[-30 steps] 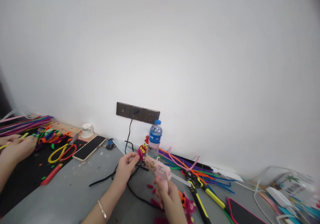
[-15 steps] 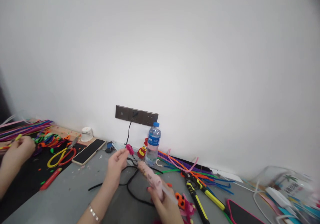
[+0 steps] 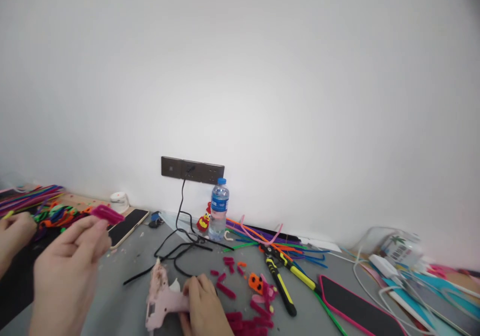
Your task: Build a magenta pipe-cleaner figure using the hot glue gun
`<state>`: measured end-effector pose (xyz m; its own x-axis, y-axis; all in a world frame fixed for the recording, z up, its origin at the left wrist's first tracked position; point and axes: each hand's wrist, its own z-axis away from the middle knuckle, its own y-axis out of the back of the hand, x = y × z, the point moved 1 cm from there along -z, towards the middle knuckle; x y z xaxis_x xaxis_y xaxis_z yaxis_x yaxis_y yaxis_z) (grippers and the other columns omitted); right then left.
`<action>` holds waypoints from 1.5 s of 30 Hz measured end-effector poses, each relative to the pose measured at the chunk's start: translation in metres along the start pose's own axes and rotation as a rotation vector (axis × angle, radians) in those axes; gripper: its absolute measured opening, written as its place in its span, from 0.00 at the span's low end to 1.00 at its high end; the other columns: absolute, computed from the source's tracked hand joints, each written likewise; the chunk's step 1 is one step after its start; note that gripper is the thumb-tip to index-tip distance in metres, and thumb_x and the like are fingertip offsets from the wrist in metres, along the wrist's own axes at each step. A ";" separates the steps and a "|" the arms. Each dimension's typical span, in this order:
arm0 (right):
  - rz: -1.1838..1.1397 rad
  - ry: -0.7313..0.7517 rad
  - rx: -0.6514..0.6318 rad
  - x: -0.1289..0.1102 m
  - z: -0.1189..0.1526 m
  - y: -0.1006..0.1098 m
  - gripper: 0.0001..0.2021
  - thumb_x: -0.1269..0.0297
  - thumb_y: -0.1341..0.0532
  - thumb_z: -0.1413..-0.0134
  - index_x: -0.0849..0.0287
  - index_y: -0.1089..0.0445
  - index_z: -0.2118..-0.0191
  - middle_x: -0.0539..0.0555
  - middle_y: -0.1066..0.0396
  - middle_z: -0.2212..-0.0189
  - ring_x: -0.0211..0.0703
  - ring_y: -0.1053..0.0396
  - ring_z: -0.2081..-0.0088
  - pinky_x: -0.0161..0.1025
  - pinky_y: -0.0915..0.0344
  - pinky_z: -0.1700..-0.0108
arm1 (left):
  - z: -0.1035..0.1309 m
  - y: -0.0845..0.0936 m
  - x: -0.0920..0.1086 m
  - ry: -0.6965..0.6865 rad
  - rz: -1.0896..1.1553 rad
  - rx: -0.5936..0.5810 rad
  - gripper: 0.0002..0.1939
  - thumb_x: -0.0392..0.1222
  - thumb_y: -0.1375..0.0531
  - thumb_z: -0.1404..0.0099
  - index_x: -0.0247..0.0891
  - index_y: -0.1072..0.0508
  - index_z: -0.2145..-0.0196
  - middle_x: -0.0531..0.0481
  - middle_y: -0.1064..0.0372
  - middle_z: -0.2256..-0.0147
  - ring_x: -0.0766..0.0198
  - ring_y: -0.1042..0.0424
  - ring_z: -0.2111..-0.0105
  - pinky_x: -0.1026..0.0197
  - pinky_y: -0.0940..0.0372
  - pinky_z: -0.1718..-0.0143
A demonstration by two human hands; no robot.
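Note:
My left hand [image 3: 71, 263] is raised at the left, its fingertips pinching a short folded piece of magenta pipe cleaner [image 3: 107, 214]. Low in the middle, my right hand [image 3: 204, 303] has its fingers closed round the handle of a pink hot glue gun [image 3: 162, 301]. The gun's stained nozzle points up toward the wall, and it appears to rest on the grey table. Right of this hand lie several cut magenta pipe cleaner pieces [image 3: 226, 290] and a small orange and pink figure [image 3: 256, 283] with black spots.
A water bottle [image 3: 219, 210] and a red and yellow figure [image 3: 204, 219] stand by the wall. Pliers [image 3: 279, 281], pipe cleaners and a pink-edged phone [image 3: 356, 306] lie to the right. A black cord [image 3: 176, 251] loops across the table. Another person's hand [image 3: 15, 236] is at far left.
My left hand has come closer and leftward with the magenta piece. The glue gun has been lowered to the table and turned, my right hand still on its handle.

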<state>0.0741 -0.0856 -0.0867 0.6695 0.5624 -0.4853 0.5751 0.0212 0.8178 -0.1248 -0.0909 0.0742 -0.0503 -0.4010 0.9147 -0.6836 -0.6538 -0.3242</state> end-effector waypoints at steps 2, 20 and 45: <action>-0.006 -0.009 0.044 -0.006 -0.003 0.001 0.18 0.80 0.41 0.65 0.58 0.35 0.64 0.58 0.30 0.62 0.54 0.35 0.60 0.44 0.38 0.59 | 0.019 -0.011 -0.002 -0.058 -0.007 -0.002 0.16 0.49 0.30 0.56 0.40 0.27 0.70 0.62 0.46 0.86 0.70 0.49 0.83 0.67 0.49 0.82; -0.208 -0.335 -0.149 0.073 0.017 0.120 0.10 0.77 0.40 0.62 0.57 0.23 0.76 0.46 0.32 0.84 0.36 0.41 0.80 0.32 0.51 0.75 | 0.123 -0.126 -0.119 0.508 0.104 -0.726 0.21 0.57 0.32 0.54 0.36 0.30 0.77 0.65 0.55 0.89 0.76 0.62 0.87 0.68 0.64 0.85; -0.170 -0.263 -0.050 0.059 0.017 0.115 0.10 0.78 0.43 0.62 0.58 0.26 0.76 0.51 0.27 0.76 0.40 0.34 0.75 0.32 0.44 0.73 | 0.130 -0.113 -0.127 0.404 0.054 -0.611 0.19 0.55 0.33 0.52 0.36 0.30 0.78 0.63 0.57 0.85 0.73 0.58 0.83 0.68 0.60 0.82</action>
<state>0.1875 -0.0644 -0.0261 0.6686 0.3140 -0.6741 0.6693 0.1410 0.7295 0.0529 -0.0495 -0.0362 -0.2796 -0.0777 0.9570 -0.9505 -0.1184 -0.2873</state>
